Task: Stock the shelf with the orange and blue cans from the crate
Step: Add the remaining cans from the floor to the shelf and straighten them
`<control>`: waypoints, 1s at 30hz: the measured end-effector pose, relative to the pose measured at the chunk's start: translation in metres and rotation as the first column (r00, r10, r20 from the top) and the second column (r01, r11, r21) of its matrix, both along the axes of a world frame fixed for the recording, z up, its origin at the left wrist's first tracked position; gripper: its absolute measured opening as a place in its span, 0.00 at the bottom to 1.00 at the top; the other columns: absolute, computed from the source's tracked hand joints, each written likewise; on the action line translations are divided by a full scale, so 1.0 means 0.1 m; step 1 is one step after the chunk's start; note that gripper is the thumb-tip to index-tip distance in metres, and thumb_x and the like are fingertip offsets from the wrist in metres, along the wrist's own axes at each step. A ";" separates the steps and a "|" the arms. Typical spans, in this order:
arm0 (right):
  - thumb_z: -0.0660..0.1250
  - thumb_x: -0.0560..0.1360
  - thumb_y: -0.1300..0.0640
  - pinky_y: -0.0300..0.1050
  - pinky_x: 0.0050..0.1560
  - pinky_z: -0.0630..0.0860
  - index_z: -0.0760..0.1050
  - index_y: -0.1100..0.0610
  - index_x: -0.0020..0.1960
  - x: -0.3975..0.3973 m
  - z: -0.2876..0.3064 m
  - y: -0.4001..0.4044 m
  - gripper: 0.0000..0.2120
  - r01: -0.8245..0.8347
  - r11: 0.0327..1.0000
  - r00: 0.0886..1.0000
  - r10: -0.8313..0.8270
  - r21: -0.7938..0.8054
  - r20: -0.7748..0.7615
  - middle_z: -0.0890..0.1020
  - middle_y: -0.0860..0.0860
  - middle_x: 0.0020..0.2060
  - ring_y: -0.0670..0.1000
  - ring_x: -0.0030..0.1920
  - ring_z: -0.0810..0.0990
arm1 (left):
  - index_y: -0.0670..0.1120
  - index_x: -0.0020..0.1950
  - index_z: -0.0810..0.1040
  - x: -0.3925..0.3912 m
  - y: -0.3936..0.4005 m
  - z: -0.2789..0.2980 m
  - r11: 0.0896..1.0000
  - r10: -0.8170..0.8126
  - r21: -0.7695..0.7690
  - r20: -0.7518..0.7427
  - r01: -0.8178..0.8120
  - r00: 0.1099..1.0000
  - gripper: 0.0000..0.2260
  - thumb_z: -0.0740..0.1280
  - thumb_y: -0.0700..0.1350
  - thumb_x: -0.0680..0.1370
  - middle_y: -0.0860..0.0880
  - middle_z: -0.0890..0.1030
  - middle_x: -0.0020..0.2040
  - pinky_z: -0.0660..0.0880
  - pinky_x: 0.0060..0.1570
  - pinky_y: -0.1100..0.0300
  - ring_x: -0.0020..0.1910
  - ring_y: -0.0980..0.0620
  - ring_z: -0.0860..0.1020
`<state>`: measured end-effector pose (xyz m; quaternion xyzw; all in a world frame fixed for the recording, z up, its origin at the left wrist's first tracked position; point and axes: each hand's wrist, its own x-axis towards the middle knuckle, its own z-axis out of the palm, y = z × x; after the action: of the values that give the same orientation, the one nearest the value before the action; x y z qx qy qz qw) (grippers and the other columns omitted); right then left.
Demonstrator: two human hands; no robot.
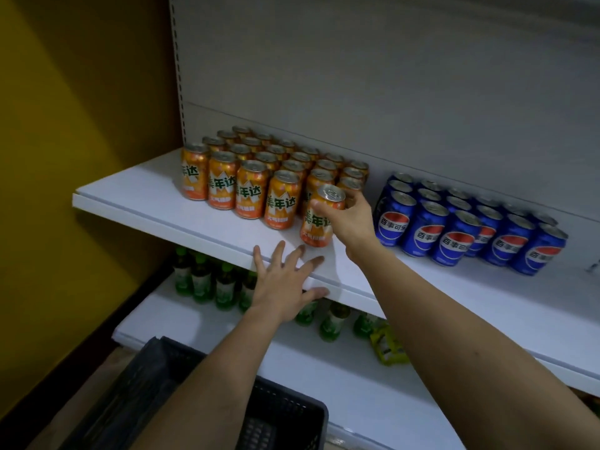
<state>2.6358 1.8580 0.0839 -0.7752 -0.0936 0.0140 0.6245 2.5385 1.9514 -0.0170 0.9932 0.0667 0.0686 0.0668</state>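
Looking down first: the dark plastic crate (276, 414) sits nearest me, below the shelving, its rim just under my left forearm; what lies inside is too dim to tell. Above it, a lower shelf (324, 368) carries green bottles (201, 280) and a yellow-green packet (388, 347). My left hand (285, 284) rests on the front lip of the white shelf (156, 196), fingers spread and straight, thumb hooked under the edge, holding nothing. My right hand (349, 219) grips one orange can (318, 219) near its top, tilted slightly, base at the shelf surface near the front edge. Just left and behind stands the block of orange cans (250, 177), in rows back to the rear panel. A bare strip of shelf separates it from the blue cans (470, 228) to the right. Bare shelf also runs left of the orange block, up to the yellow wall (81, 141).
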 end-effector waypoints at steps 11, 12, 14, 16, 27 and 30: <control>0.75 0.63 0.36 0.56 0.65 0.75 0.69 0.50 0.71 0.12 -0.28 0.36 0.41 0.051 0.996 0.990 -0.040 -0.076 0.135 0.75 0.48 0.66 0.51 0.66 0.75 | 0.64 0.78 0.45 -0.01 0.00 0.03 0.999 -0.023 0.040 -0.028 0.024 0.999 0.32 0.44 0.73 0.76 0.51 0.49 0.81 0.33 0.67 0.29 0.79 0.41 0.43; 0.76 0.67 0.41 0.55 0.66 0.74 0.68 0.51 0.72 0.08 -0.28 0.36 0.38 0.058 0.996 0.989 -0.047 -0.072 0.142 0.75 0.49 0.67 0.51 0.66 0.74 | 0.64 0.78 0.44 -0.01 0.00 0.03 0.999 -0.025 0.047 -0.036 0.027 0.999 0.32 0.43 0.73 0.76 0.51 0.49 0.81 0.33 0.67 0.29 0.79 0.41 0.43; 0.76 0.71 0.50 0.51 0.67 0.73 0.66 0.53 0.72 0.04 -0.34 0.36 0.34 0.051 0.996 0.988 -0.040 -0.074 0.150 0.74 0.50 0.67 0.50 0.66 0.74 | 0.63 0.78 0.44 -0.01 0.00 0.06 0.998 -0.034 0.057 -0.063 0.038 0.997 0.33 0.43 0.72 0.76 0.50 0.48 0.81 0.34 0.67 0.28 0.79 0.40 0.43; 0.76 0.71 0.54 0.49 0.66 0.73 0.65 0.54 0.72 -0.01 -0.48 0.33 0.34 0.058 0.995 0.986 -0.044 -0.083 0.164 0.74 0.50 0.67 0.49 0.66 0.74 | 0.61 0.79 0.45 -0.01 0.00 0.10 0.997 -0.050 0.045 -0.105 0.055 0.993 0.32 0.45 0.71 0.77 0.50 0.47 0.81 0.34 0.68 0.28 0.79 0.41 0.41; 0.76 0.71 0.55 0.43 0.57 0.74 0.69 0.56 0.68 0.00 -0.77 0.31 0.29 0.126 0.989 0.982 -0.114 -0.072 0.150 0.79 0.52 0.62 0.51 0.61 0.78 | 0.55 0.80 0.45 0.03 0.04 0.18 0.996 -0.073 0.029 -0.216 0.082 0.974 0.30 0.52 0.60 0.82 0.51 0.42 0.80 0.34 0.68 0.28 0.78 0.42 0.37; 0.75 0.72 0.56 0.43 0.57 0.74 0.70 0.56 0.67 0.03 -0.82 0.32 0.27 0.171 0.983 0.972 -0.158 -0.062 0.176 0.80 0.53 0.60 0.53 0.60 0.78 | 0.53 0.80 0.44 0.03 0.03 0.16 0.996 -0.069 0.034 -0.218 0.078 0.973 0.29 0.52 0.58 0.82 0.51 0.42 0.80 0.35 0.68 0.28 0.78 0.42 0.37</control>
<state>2.6393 1.8905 0.0023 -0.8021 -0.0816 -0.1007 0.5829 2.5414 1.9539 -0.0011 0.9977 0.0352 -0.0413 0.0408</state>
